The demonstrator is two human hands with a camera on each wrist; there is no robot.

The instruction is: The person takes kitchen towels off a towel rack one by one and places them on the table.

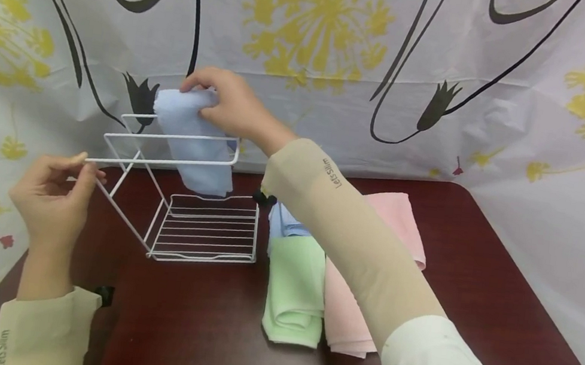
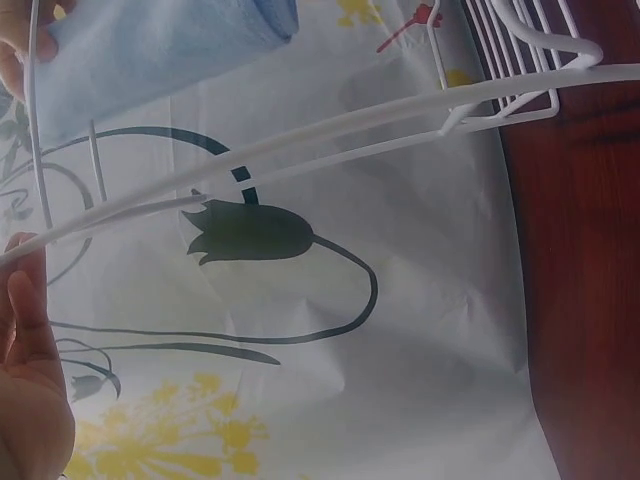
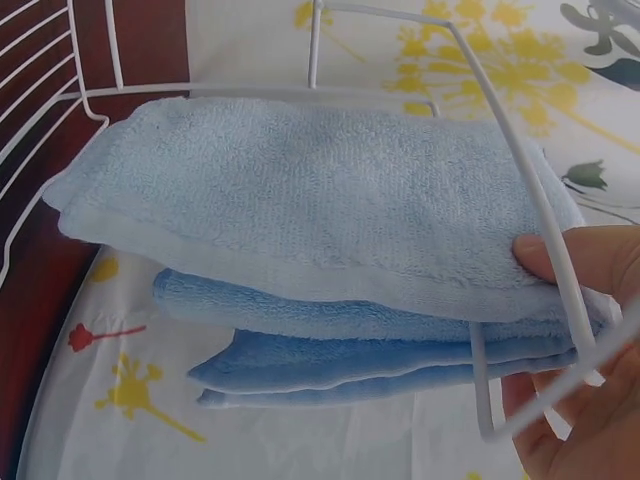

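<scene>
My left hand (image 1: 55, 197) pinches the near left corner of a white wire rack (image 1: 138, 160), thumb and fingers on its top bar. The rack has raised rails and a low slatted base. My right hand (image 1: 233, 103) grips the upper end of a folded light blue towel (image 1: 186, 113) over the rails. The towel slants down among the rails, its lower end above the base. In the right wrist view, the thumb presses the top of the towel (image 3: 300, 200), fingers underneath and partly hidden; several blue layers show.
Right of the rack lie a folded green towel (image 1: 294, 285), pink cloth (image 1: 397, 215) and some blue cloth (image 1: 285, 224), partly hidden by my right forearm. They rest on a dark red table (image 1: 190, 315). A patterned white sheet (image 1: 332, 115) hangs behind the table.
</scene>
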